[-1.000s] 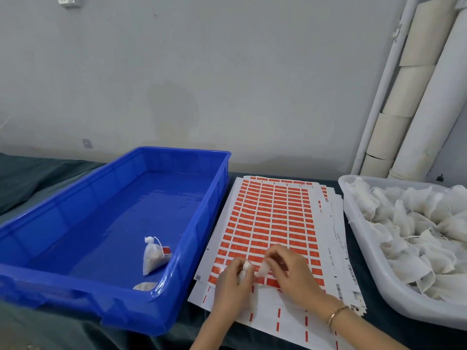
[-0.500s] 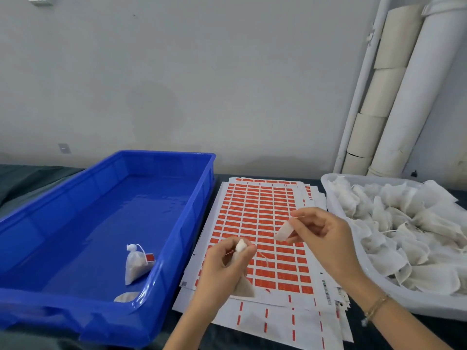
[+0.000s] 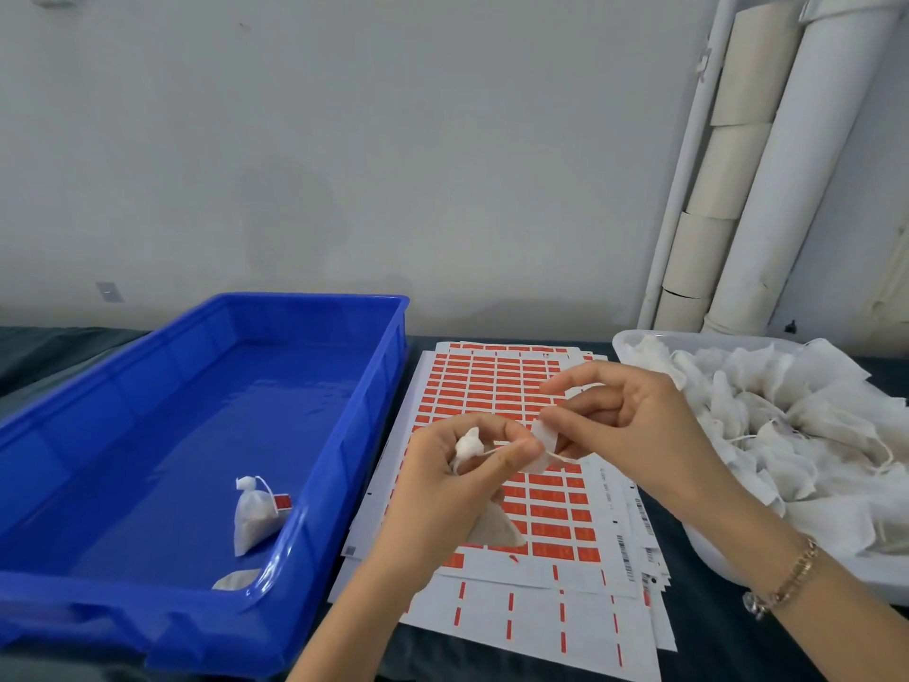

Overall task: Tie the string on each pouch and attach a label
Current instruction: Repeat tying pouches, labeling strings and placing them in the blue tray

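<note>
L hand (image 3: 442, 489) grips pouch (image 3: 467, 443) neck, R hand (image 3: 634, 425) pinches label (image 3: 543, 443); best keep string (image 3: 565, 455) taut & fold label squarely over it.

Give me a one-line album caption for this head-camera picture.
Left hand grips a small pouch while the right hand pinches a label at its string, above sheets of red labels.

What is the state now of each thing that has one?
Left hand: grips the pouch.
Pouch: neck gathered, no label seen.
Right hand: pinches the label.
Label: peeled off, beside the string.
Blue tray: holds a tagged pouch.
White tray: full of loose pouches.
Label sheet: partly used.
</note>
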A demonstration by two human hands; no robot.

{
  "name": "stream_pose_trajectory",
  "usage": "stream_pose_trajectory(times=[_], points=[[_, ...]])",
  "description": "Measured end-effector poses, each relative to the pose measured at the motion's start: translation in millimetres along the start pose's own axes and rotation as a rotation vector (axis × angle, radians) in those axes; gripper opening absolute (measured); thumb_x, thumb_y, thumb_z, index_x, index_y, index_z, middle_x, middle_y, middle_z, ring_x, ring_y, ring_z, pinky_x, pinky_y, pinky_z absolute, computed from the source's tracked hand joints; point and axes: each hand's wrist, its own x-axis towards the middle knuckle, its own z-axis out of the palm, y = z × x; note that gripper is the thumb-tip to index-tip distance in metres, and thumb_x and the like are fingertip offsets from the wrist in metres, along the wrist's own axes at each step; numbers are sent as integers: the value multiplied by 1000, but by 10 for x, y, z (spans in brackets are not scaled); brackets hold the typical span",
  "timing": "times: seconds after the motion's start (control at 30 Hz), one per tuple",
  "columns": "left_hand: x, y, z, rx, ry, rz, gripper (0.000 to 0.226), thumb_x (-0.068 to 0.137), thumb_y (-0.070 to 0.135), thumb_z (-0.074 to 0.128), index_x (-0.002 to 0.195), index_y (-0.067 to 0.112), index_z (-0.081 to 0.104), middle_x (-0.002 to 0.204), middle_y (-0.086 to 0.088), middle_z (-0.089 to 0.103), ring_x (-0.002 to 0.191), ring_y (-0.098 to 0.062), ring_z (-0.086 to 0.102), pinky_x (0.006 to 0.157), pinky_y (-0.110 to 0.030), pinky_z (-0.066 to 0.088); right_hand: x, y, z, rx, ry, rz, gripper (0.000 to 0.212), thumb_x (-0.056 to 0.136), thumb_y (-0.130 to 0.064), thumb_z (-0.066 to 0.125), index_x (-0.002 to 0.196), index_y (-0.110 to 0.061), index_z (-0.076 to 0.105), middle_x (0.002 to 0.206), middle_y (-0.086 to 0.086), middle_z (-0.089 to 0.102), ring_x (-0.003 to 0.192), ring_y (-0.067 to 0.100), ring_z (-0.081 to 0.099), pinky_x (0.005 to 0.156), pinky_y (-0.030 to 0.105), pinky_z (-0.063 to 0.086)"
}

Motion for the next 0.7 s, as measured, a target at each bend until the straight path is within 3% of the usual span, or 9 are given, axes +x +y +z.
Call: stream_pose_trajectory(times=[0.13, 0.37, 0.7], points=[[45, -43, 27, 44, 28, -49, 7, 77, 34, 72, 76, 27, 70, 63, 18, 63, 58, -1, 60, 56, -11, 46, -23, -54, 1, 5, -17, 5, 19, 77, -18, 74, 93, -27, 67, 76, -13, 74, 63, 9, 71, 53, 19, 56], [36, -94, 24, 43, 38, -90, 23, 65, 46, 69, 77, 27, 71, 64, 18, 63, 59, -2, 59, 60, -15, 48, -28, -71, -21, 5, -20, 20, 20, 78, -17, 74, 96, -24, 68, 81, -7, 75, 69, 12, 72, 58, 29, 60], [48, -149, 16, 64, 76, -108, 21, 64, 50, 68, 75, 32, 69, 69, 19, 65, 62, -2, 61, 57, -13, 47, -34, -107, -35, 32, -52, 47, 18, 79, -14, 73, 95, -20, 68, 80, -5, 75, 62, 16, 72, 57, 27, 59]])
